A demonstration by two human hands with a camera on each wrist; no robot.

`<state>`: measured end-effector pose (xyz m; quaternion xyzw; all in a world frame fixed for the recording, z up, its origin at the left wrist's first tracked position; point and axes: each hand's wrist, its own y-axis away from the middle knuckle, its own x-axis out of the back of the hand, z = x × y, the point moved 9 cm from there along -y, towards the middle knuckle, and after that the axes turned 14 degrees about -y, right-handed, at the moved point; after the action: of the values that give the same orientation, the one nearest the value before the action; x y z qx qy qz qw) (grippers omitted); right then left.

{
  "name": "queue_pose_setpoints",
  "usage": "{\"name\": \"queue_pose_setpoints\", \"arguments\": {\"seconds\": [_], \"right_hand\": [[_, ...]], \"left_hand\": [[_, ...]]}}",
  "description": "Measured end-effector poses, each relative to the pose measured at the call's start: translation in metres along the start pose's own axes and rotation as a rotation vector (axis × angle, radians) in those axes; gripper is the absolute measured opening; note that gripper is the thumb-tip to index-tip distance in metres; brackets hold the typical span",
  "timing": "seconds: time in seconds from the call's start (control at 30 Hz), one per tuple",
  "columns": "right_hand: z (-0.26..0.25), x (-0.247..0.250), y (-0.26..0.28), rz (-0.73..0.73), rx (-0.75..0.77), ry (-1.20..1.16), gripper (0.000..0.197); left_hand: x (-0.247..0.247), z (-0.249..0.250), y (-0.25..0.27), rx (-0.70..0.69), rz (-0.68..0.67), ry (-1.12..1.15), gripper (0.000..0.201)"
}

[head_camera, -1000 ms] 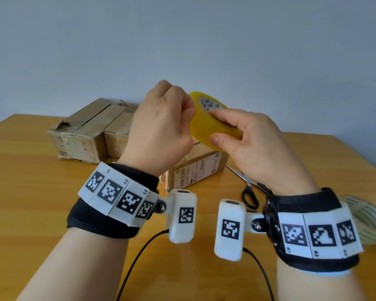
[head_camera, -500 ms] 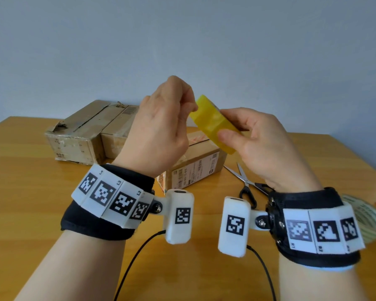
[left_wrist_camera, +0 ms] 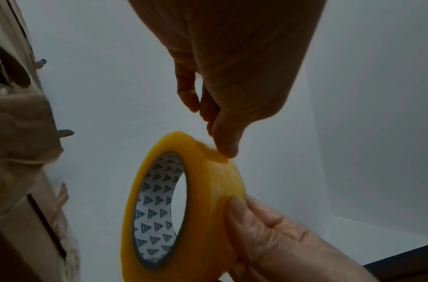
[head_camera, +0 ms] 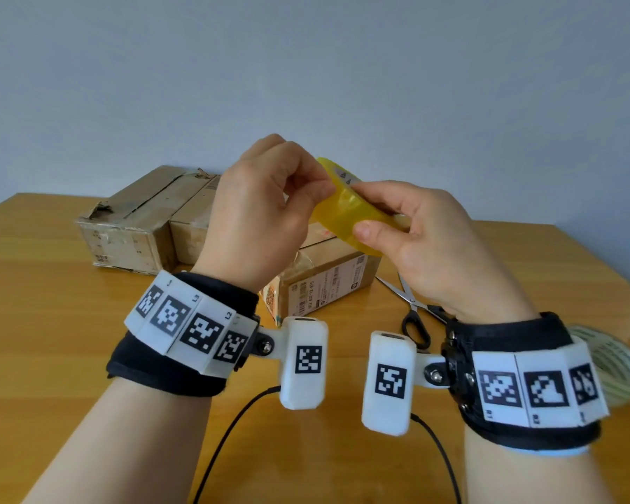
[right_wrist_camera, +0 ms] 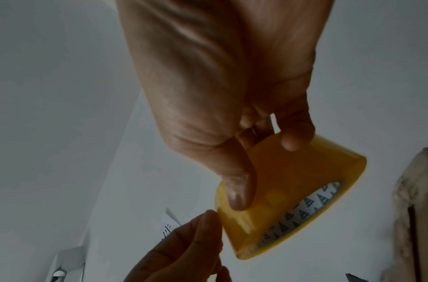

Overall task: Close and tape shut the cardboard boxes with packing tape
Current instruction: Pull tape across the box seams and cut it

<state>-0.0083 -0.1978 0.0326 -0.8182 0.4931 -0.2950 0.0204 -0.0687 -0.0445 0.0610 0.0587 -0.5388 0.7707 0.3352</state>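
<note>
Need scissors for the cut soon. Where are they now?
Head view: scissors lie on the table, right of the nearest box, partly hidden beneath the right hand.

Both forearms are raised side by side, each wrist wearing a black band with white marker tiles. The right hand [head_camera: 430, 241] grips the tape roll [head_camera: 346, 216] between thumb and curled fingers [right_wrist_camera: 292, 141]. The left hand [head_camera: 259, 212] is curled, its fingertips [left_wrist_camera: 226, 147] touching the roll's outer face
</note>
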Motion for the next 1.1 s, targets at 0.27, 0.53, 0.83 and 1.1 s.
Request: {"name": "queue_pose_setpoints", "arguments": {"seconds": [0.27,0.53,0.83,1.1], "right_hand": [[0.003,0.008,0.0,0.068,-0.017,-0.131,0.04],[-0.006,0.01,0.002,0.074,0.057,0.099,0.025],[0.006,0.024,0.002,0.104,-0.008,0.163,0.002],[0.012,0.028,0.004,0.096,-0.073,0.201,0.006]], "left_hand": [[-0.003,0.034,0.004,-0.292,-0.022,-0.226,0.011],[-0.007,0.063,0.01,-0.38,-0.159,-0.317,0.009],[0.005,-0.045,0.005,0.259,-0.35,-0.02,0.045],[-0.05,-0.083,0.044,0.477,-0.793,-0.119,0.042]]}}
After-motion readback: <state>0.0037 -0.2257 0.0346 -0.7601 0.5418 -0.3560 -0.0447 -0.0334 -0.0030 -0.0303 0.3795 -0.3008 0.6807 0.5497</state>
